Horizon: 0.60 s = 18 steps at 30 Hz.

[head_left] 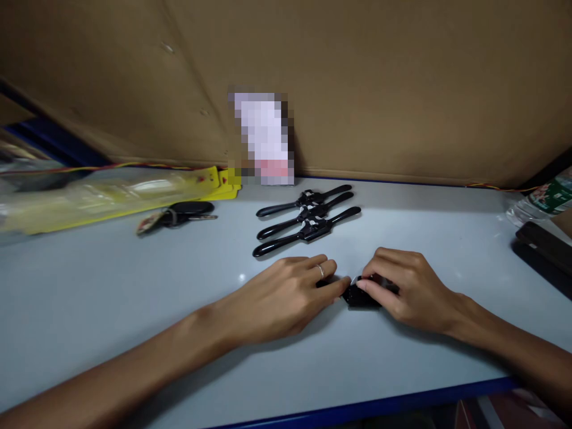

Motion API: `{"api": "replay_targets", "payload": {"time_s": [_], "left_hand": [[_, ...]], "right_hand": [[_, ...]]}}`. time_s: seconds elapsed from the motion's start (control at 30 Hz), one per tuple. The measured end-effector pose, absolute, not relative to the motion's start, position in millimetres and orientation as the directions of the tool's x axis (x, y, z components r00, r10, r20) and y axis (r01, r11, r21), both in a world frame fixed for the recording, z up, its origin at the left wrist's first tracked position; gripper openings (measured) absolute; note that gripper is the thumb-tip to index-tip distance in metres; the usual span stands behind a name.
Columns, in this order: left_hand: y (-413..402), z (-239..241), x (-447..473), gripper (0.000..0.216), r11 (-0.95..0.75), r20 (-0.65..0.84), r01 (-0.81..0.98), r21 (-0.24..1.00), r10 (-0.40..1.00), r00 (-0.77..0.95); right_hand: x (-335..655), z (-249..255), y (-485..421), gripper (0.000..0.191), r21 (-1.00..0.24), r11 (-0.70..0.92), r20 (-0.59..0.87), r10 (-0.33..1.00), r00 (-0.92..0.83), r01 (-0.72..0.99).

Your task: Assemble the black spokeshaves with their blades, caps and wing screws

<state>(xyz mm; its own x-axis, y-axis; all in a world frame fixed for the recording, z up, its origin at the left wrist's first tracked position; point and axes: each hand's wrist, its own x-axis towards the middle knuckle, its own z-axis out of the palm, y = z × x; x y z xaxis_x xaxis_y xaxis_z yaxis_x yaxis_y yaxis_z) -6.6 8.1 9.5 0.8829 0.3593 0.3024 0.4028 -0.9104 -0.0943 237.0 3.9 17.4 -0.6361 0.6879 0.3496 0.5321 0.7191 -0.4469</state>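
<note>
A black spokeshave (364, 298) rests on the table before me, its handles mostly covered by my hands. My left hand (290, 292), with a ring on one finger, is closed over its left handle, the index finger reaching to the body. Thumb and fingers of my right hand (406, 286) pinch at the middle of the tool, where a small bright metal edge shows; the exact part between them is hidden. Just beyond lie three more black spokeshaves (315, 229), side by side and slanted, with silvery screws at their centres.
Yellow-backed clear plastic packaging (134, 193) lies at the left, with a key bunch (192, 210) in front. A blurred-out upright card (266, 137) leans on the cardboard wall (379, 89). At the right are a plastic bottle (547, 199) and a dark flat object (543, 256).
</note>
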Motion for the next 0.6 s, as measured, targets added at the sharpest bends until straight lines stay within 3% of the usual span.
{"api": "replay_targets", "payload": {"time_s": [0.23,0.47,0.6], "left_hand": [[8.9,10.6,-6.8,0.02,-0.911,0.286,0.405,-0.078,0.369,0.884],[7.6,10.9,-7.3,0.024,-0.909,0.281,0.408,-0.084,0.371,0.885],[8.2,9.6,-7.2,0.024,-0.908,0.288,0.408,-0.093,0.368,0.884]], "right_hand": [[233.8,15.8,0.2,0.015,-0.563,0.675,0.336,0.714,-0.614,0.477],[231.2,20.5,1.4,0.014,-0.757,0.448,0.181,0.842,-0.508,0.475],[232.3,18.5,1.8,0.016,-0.678,0.527,0.233,0.816,-0.53,0.513]]}}
